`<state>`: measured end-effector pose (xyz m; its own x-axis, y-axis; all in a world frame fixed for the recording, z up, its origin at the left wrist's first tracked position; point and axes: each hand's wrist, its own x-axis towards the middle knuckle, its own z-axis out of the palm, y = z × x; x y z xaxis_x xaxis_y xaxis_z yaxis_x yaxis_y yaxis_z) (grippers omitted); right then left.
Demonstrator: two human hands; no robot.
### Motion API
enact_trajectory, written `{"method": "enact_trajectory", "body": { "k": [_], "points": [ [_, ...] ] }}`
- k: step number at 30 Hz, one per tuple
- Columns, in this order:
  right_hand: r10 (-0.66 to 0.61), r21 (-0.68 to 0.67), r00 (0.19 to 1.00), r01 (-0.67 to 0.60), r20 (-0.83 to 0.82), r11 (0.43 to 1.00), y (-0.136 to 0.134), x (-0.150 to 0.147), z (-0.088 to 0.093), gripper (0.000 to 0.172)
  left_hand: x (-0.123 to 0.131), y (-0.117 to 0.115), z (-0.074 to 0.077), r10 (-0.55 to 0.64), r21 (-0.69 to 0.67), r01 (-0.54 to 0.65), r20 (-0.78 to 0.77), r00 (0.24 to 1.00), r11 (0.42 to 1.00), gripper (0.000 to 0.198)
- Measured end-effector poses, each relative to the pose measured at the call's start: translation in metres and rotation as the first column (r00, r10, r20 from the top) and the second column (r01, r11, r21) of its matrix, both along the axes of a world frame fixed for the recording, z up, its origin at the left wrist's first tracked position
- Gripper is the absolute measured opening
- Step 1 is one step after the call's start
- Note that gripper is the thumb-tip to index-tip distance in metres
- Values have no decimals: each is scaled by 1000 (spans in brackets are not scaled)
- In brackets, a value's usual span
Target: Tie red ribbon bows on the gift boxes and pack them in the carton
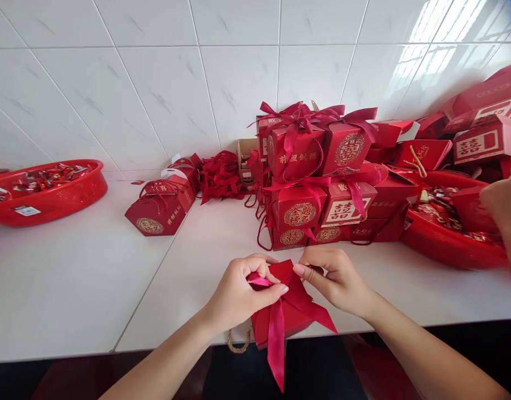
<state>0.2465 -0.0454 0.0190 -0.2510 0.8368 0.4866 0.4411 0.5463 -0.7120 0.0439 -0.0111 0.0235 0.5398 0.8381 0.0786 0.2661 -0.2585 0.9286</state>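
A red gift box (261,328) sits at the front edge of the white table, with a tan rope handle (239,341) hanging out at its lower left. Across its top lies a red satin ribbon (276,347); one tail drops over the front edge and another spreads to the right. My left hand (249,289) pinches the ribbon between thumb and forefinger at the middle of the box top. On the right, my right hand (332,278) has thumb and fingertips closed on the ribbon near the box's far right corner. Part of the ribbon is hidden behind my fingers.
Boxes with bows (297,155) are stacked behind my hands. Beside them lie a heap of loose ribbons (222,175) and boxes without bows (159,208). Red basins of wrapped sweets stand left (68,194) and right (439,239). Another person's hand (503,205) reaches in at the right edge.
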Motion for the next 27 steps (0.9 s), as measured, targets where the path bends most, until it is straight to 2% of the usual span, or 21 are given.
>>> {"method": "enact_trajectory", "body": {
  "k": [6,12,17,24,27],
  "points": [
    [-28,-14,999,28,-19,1000,1,0,-6,36,0,0,-3,-10,-2,10,19,1000,1000,42],
    [21,-67,997,-26,-71,997,3,1,-7,30,0,2,-3,-14,4,14,12,1000,1000,36],
    [21,-66,995,-27,-94,997,3,2,-7,24,0,0,-3,-44,10,44,26,999,999,41],
    [12,-146,989,-33,-144,989,1,3,-13,27,0,1,-4,-44,-3,44,29,999,999,43],
    [40,-177,986,-69,-163,982,0,5,-13,29,-3,3,-5,-51,-37,52,38,998,998,34]
  ]
}}
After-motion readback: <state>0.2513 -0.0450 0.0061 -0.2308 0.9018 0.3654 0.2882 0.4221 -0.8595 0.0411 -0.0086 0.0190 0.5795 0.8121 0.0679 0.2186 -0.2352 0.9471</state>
